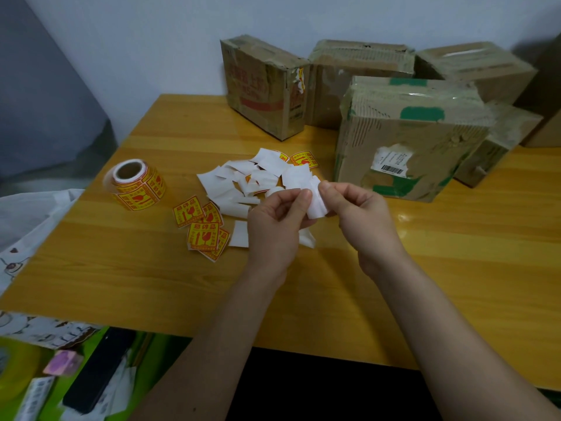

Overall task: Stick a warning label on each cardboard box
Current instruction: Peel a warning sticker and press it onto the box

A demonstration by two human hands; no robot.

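Observation:
Both hands meet above the middle of the wooden table [121,268]. My left hand [274,220] and my right hand [358,208] pinch one curled white label piece [317,205] between thumbs and fingertips; its printed side is hidden. Just behind them stands a green-marked cardboard box [406,138] with a torn barcode slip. Further back are a box with red print [261,86] and several other boxes [361,71]. Cut yellow-and-red warning labels [202,226] lie left of my left hand. A label roll [136,183] stands further left.
A heap of white backing papers [243,180] lies behind my hands, with two more yellow labels [303,159] at its far edge. A white plastic bag [27,220] hangs over the left table edge. Below the front-left edge are a black object [97,375] and clutter.

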